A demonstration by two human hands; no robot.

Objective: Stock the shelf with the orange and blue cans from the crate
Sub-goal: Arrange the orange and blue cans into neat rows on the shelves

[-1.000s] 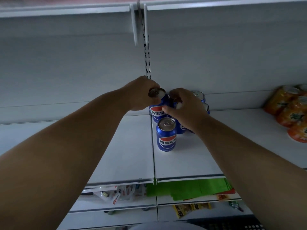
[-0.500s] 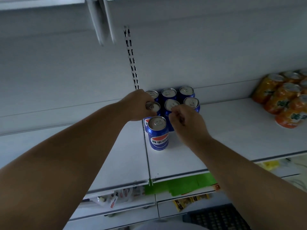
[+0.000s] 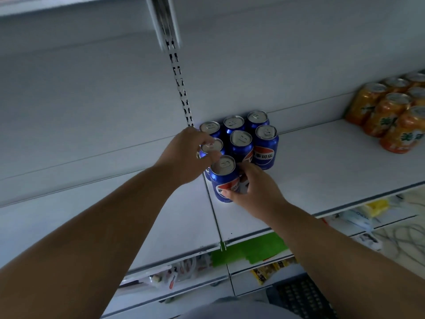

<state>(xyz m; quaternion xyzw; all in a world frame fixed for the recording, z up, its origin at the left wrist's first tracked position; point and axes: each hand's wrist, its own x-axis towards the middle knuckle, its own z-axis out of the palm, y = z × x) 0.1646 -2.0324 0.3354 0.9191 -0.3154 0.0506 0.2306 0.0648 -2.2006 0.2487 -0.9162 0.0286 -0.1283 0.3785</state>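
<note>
Several blue cans (image 3: 265, 146) stand in a cluster at the back of the white shelf (image 3: 322, 171), beside the slotted upright. My left hand (image 3: 186, 155) curls around the middle-left blue can (image 3: 211, 146) from the left. My right hand (image 3: 255, 189) grips the side of the front blue can (image 3: 224, 178), which stands upright on the shelf. Several orange cans (image 3: 388, 113) stand grouped at the shelf's far right. The crate's dark grid (image 3: 303, 298) shows only partly at the bottom edge.
A slotted metal upright (image 3: 181, 88) runs up the back wall above the cans. The shelf above (image 3: 69, 5) overhangs. Lower shelves hold green sheets (image 3: 248, 249), snack packets (image 3: 264, 272) and cables (image 3: 395, 238).
My right hand has dropped from the can tops to the front can's side and closed on it. The view has swung left, so the cans appear further right. My left hand stays on its can.
</note>
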